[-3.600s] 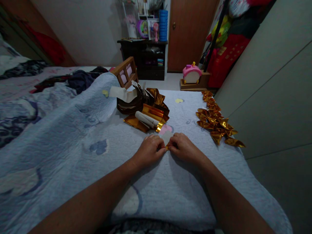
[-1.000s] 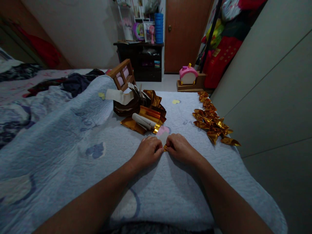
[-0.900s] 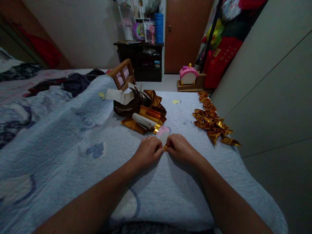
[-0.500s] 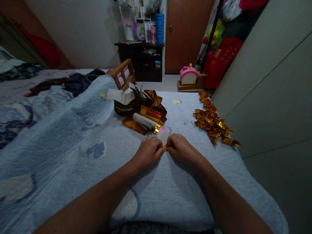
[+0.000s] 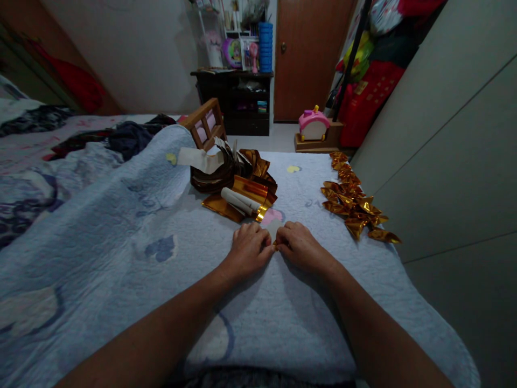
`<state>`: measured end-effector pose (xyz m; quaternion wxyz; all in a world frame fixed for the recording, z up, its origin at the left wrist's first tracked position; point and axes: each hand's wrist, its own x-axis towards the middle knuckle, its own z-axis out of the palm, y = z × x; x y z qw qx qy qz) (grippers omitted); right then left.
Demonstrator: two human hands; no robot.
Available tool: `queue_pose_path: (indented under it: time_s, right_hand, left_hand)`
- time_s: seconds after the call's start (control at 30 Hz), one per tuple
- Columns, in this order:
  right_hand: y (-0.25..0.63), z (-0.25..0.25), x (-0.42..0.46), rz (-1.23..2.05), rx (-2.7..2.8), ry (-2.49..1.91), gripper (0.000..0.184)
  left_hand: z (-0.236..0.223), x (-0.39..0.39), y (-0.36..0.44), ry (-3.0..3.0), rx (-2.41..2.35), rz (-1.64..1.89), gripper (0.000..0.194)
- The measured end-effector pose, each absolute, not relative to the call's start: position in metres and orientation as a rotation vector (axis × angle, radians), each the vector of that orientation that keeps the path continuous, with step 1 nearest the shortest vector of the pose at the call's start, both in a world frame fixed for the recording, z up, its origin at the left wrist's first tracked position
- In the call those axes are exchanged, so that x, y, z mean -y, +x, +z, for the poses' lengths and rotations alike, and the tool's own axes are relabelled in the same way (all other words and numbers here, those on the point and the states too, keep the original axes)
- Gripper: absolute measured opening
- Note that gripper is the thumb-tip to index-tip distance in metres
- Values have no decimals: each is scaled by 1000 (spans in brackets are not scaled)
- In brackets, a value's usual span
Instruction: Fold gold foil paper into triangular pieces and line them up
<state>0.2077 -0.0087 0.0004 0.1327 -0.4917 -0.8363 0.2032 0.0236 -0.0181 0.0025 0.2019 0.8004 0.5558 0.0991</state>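
Observation:
My left hand and my right hand meet in front of me, low over the blue quilt. Between them is a small sheet of gold foil paper, its pale back facing up and a gold edge showing at my thumbs. Both hands are closed, pinching that near edge; the fingertips partly hide it. Just beyond my left hand lies a heap of gold foil paper sheets, with rolled pale-backed sheets on its near side. Folded gold foil pieces are heaped to the right.
The quilt rises in a ridge on the left, beside clothes. A wooden frame stands behind the paper heap. Beyond the far edge are a pink toy, a dark cabinet and a door. A pale wardrobe borders the right.
My hands stay together at the sheet's near edge, with small finger movements. Less gold shows between my thumbs than a second ago. The view has shifted slightly; the heaps lie as before.

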Motion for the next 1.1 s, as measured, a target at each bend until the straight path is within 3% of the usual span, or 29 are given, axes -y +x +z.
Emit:
queue_pose_path:
  time_s: [0.43,1.1]
  right_hand:
    - [211,1,11,535,2448,-1411,4]
    - [208,-10,12,469,2263,-1514,55]
  left_hand:
    - [-3,21,28,2258,-1662,240,12]
    - [0,22,25,2244,-1584,219,9]
